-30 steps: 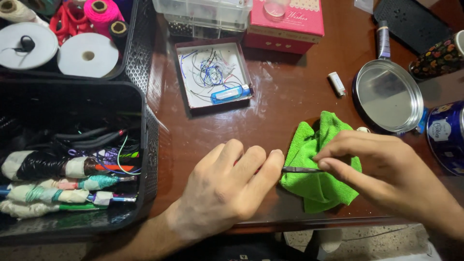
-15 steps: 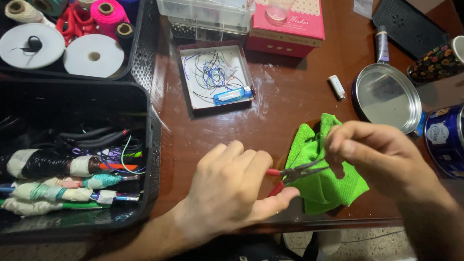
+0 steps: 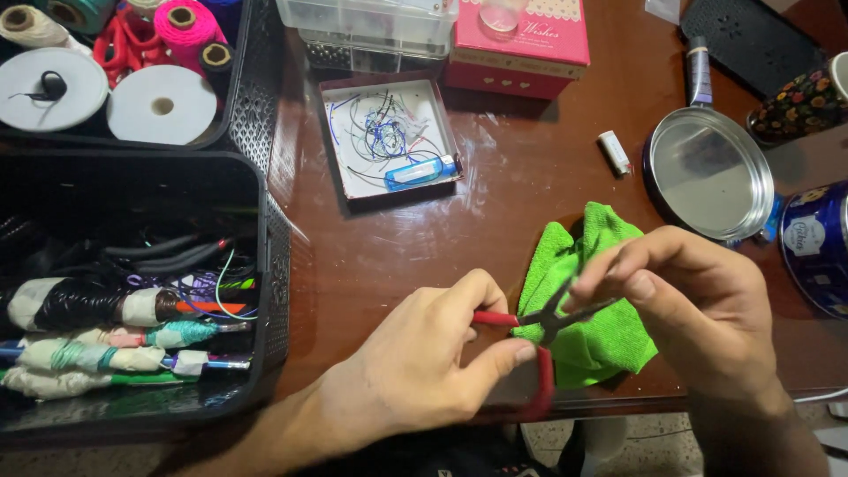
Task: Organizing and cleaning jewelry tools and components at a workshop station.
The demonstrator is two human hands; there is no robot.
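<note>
Pliers with red handles are what both hands are busy with, held over the front edge of the table, right on top of a green cloth. Left hand is curled around the handles, thumb pressed along the lower one, and the upper handle disappears behind the fingers, so I only get a short red bit of it. Right hand has its fingertips pinched together at the dark nose end. Honestly can't make out whether the tips are open or whether anything sits between them, since the fingers cover that spot.

The cloth is bunched up and partly hidden under the right hand. Behind it lies a round tin lid, and a blue tin is cut off at the right edge. Further back there's a small open box with thin wires and a blue lighter, then a pink box. On the left, a black basket holds wrapped bundles and cables, too dark inside to sort out. Spools of thread sit in another basket behind it.
</note>
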